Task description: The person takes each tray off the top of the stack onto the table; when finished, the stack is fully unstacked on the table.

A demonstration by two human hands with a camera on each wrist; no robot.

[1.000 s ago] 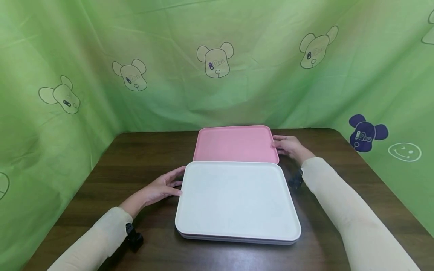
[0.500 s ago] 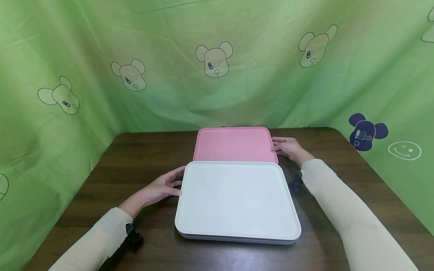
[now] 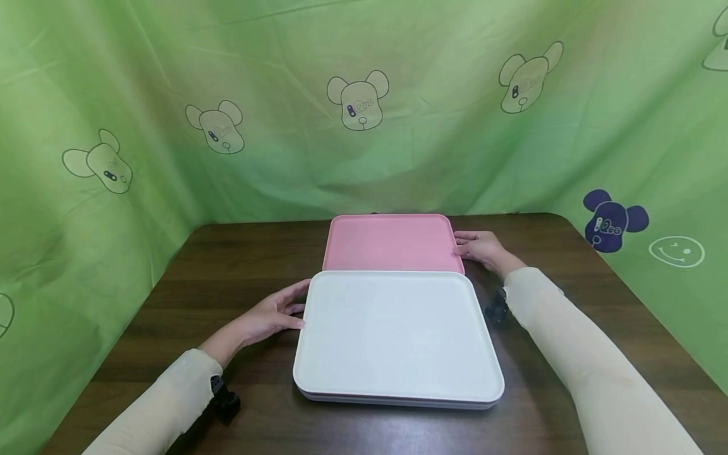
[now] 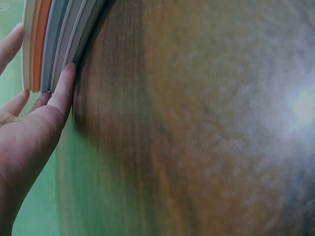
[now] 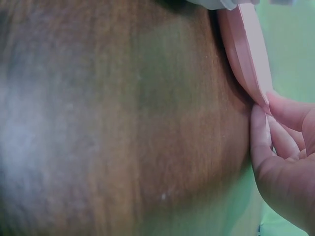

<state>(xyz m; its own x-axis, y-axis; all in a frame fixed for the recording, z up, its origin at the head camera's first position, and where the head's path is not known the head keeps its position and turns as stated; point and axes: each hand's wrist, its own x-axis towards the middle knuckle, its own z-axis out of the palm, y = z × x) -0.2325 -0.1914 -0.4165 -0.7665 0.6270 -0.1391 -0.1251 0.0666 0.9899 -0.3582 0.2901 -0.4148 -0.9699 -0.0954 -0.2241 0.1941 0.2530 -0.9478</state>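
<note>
A white tray (image 3: 400, 335) tops a stack of several trays on the table; its far edge overlaps a pink tray (image 3: 391, 243) behind it. The left hand (image 3: 264, 319) rests against the stack's left side, thumb near the white rim and fingers extended. In the left wrist view the fingertips touch the layered edges, where an orange tray (image 4: 38, 49) shows among white and grey ones. At the pink tray's right side, the right hand (image 3: 483, 248) pinches the rim. The right wrist view shows its thumb and a finger meeting at the pink corner.
The trays lie on a dark wooden table (image 3: 239, 259) with rounded far corners. A green curtain (image 3: 284, 177) printed with bear heads hangs right behind it and along both sides. Dark wrist cameras (image 3: 225, 398) sit at the sleeve cuffs.
The pink tray's far edge has shifted slightly toward the person and levelled, with the right hand moving along a little. The left hand and the white tray stay in place.
</note>
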